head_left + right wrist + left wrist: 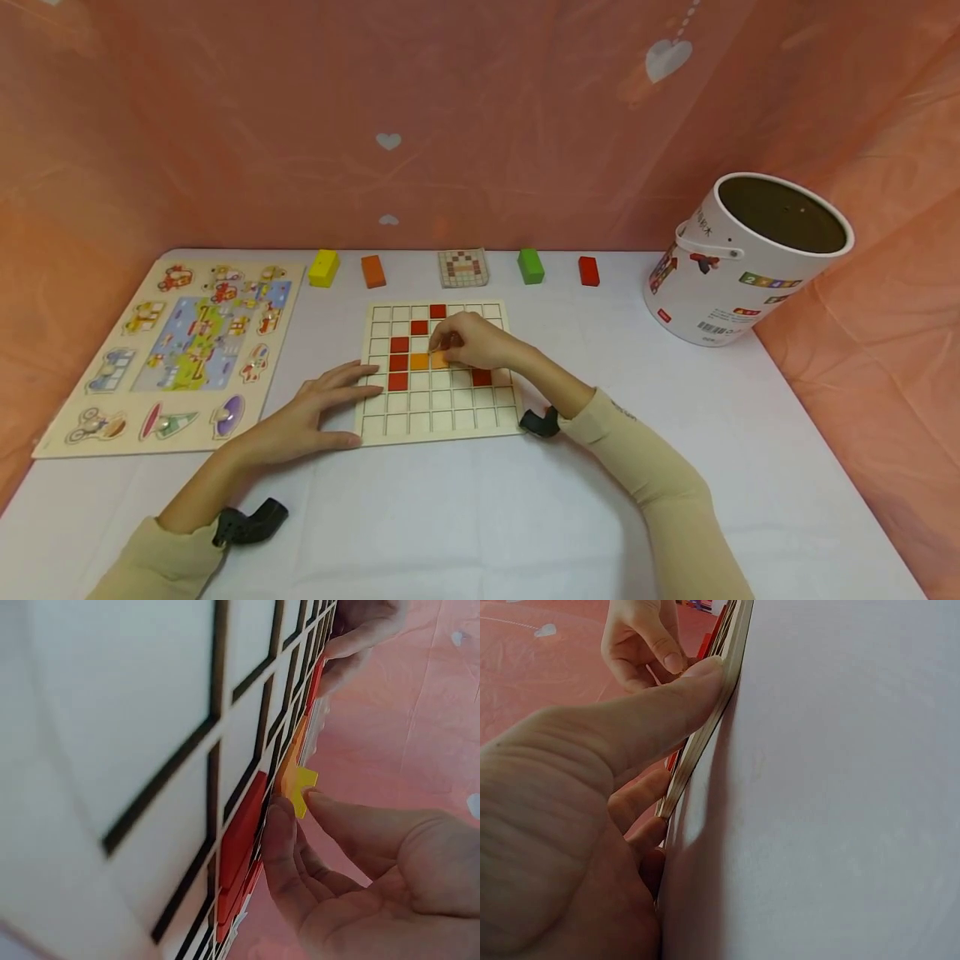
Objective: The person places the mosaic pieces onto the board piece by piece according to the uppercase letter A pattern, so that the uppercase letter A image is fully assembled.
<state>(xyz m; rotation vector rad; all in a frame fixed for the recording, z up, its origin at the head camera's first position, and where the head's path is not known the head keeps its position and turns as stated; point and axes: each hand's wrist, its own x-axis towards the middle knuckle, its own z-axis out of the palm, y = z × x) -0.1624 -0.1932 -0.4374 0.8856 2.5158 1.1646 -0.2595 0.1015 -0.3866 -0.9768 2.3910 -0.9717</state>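
A pale wooden grid board (pixel 440 425) lies flat with several square red tiles (pixel 397 382) in its cells. One orange tile (pixel 419 362) sits in a cell beside the left column of red ones. My right hand (pixel 476 340) pinches another orange tile (pixel 438 359) at the neighbouring cell; its fingertips partly cover this tile. In the right wrist view, finger and thumb of the right hand (pixel 360 862) are at the orange tiles (pixel 292 761). My left hand (pixel 303 421) rests at the board's left edge, fingers extended; its thumb touches the edge in the left wrist view.
Behind the board stand yellow (pixel 324 268), orange (pixel 372 272), green (pixel 531 267) and red (pixel 588 271) blocks, with a small pattern card (pixel 462 268) among them. A picture puzzle board (pixel 251 408) lies left. A tilted white bucket (pixel 720 283) is at the right rear.
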